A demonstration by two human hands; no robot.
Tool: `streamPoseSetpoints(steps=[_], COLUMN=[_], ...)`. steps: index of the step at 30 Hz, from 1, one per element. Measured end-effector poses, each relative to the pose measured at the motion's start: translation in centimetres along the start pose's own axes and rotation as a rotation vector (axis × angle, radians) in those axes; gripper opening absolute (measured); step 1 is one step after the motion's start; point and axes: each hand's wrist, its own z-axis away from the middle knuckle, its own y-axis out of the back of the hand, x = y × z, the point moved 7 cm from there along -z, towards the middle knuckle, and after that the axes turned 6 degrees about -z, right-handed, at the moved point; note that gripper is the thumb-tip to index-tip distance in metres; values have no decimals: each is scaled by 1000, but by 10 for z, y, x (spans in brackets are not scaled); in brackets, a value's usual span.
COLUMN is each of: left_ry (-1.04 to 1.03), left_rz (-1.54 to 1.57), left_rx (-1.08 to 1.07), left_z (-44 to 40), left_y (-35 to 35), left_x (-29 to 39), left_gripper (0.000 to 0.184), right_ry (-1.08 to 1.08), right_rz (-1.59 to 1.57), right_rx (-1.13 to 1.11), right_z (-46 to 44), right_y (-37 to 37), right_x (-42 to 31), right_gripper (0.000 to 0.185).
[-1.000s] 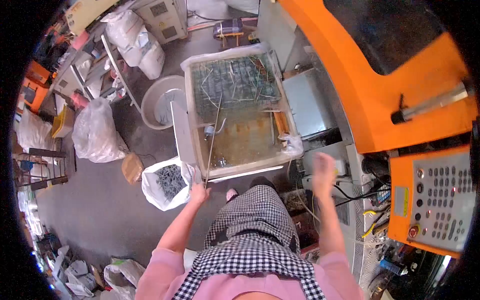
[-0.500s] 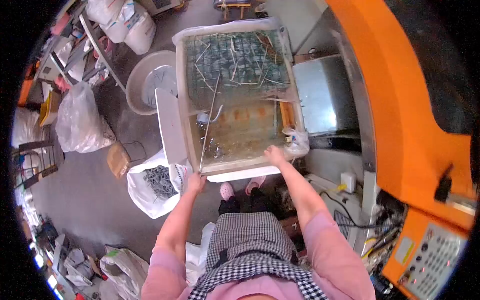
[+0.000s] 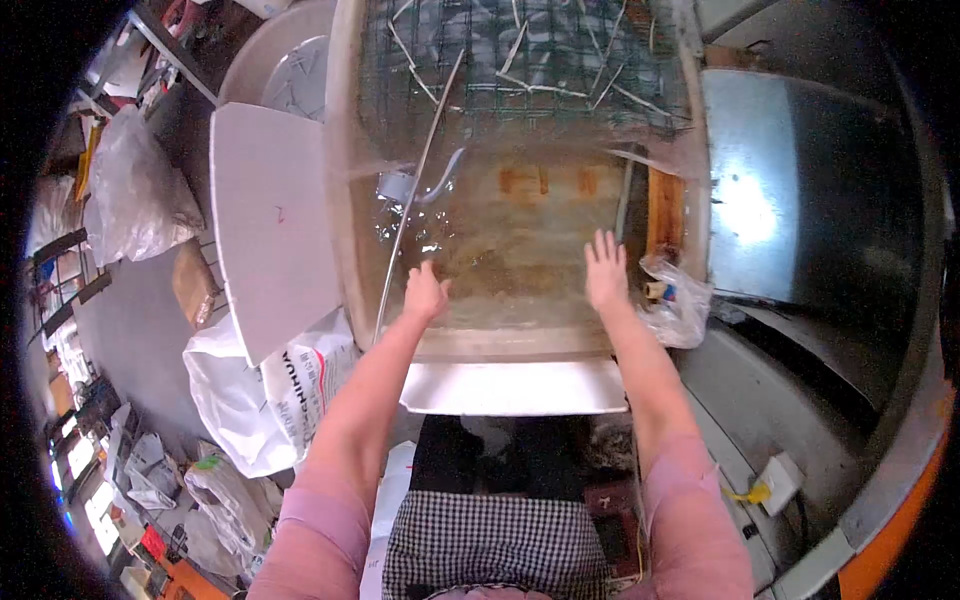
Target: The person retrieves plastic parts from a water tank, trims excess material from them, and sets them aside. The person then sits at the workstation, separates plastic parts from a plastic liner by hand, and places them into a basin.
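A large pale tub (image 3: 345, 230) of brownish water lies before me. My left hand (image 3: 427, 293) hovers over the water near the tub's front, its fingers slightly apart and nothing in them. Over the right part of the water, my right hand (image 3: 606, 272) is spread with nothing in it. Left of my left hand, a long thin rod (image 3: 412, 200) slants across the tub. A grey pump-like piece with a curved tube (image 3: 397, 186) sits in the water beyond it. Toward the back is a dark green mesh (image 3: 480, 90) with several pale thin strips (image 3: 515, 50) on it.
A white board (image 3: 270, 220) stands along the tub's left side, with a white sack (image 3: 235, 390) below it. A clear plastic bag (image 3: 680, 310) wraps the right front corner. At right is a metal surface (image 3: 745, 180); a round basin (image 3: 250, 65) stands back left.
Both hands have left the tub's front rim and moved forward over the water. My view has come closer to the tub, and the right fingers have spread.
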Motion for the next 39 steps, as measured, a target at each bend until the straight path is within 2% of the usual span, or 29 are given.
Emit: streamPoseSetpoints(steps=[2,4,6,7,9,10,11,12,13,14,15,16,18,19,20,21,23,24,26,27,28,29,30,32,34,35,36,38,39], left_ry=[260,387,460,463,435,426,433,433,423,478,529,528,596,495,505,585,685,752,879,881,884,846,807,754,800,681,682,784,771], left_rz=[30,50,63,60,113,122,436,747,752,1140,1525,1528,1423,1286,1290,1140,966,958,944,970,995,936,875,915,1026,1059,1062,929,759], left_rx=[44,107,128,109,79,67,0,-71,-85,-271,-463,-472,-275,-155,-150,99,363,399,470,430,390,432,469,545,471,619,620,330,254], left_z=[-23,-45,-64,-76,-93,-102,-109,-114,-110,-94,-83,-85,-92,-99,-103,-105,-100,-96,-93,-101,-109,-116,-122,-150,-166,-187,-183,-171,-180], left_y=[-12,-11,-21,-31,-60,-74,-95,-113,-112,-116,-119,-121,-113,-104,-102,-94,-66,-51,-25,-25,-26,-23,-17,-30,-38,-51,-40,-14,-7], left_x=[-30,-43,-54,-58,-63,-58,-50,-38,-20,15,50,64,70,67,66,47,20,11,-7,-17,-29,-37,-43,-71,-78,-95,-88,-59,-62], left_gripper=[59,62,59,56,49,49,49,50,50,52,55,55,63,74,74,79,85,92,105,107,110,109,108,101,81,73,73,64,49], right_ry=[-10,-28,-228,-517,-792,-847,-637,-793,-915,-783,-477,-483,51,54,63,79,113,61,-49,-31,-110,-191,-185,-265,-255,-217,-179,-143,-109], right_rz=[49,104,-84,-460,-704,-803,-1094,-1672,-2250,-2231,-1870,-1864,-453,-211,30,24,147,264,146,139,68,-3,-7,-96,-145,-227,-310,-366,-449], right_rx=[20,46,-1,363,-67,72,318,135,-85,-129,-127,-124,343,401,455,453,178,70,47,57,-52,-164,-164,-159,-212,-166,-119,-139,-112], right_z=[-16,-34,-49,-48,-58,-67,-77,-77,-76,-82,-97,-98,-97,-98,-98,-94,-95,-98,-94,-96,-93,-91,-91,-92,-91,-92,-92,-90,-88], right_y=[-25,-46,-78,-72,-109,-136,-133,-137,-121,-99,-101,-81,13,23,33,41,37,27,20,22,13,3,-5,-25,-32,-46,-55,-58,-58], right_x=[9,19,35,44,39,35,19,-5,-40,-49,-46,-38,-23,-13,-6,0,1,8,18,13,16,19,17,23,22,22,21,12,5], right_gripper=[45,44,41,31,22,18,21,23,25,25,27,27,33,35,37,37,40,47,52,52,56,60,60,60,61,61,61,58,57])
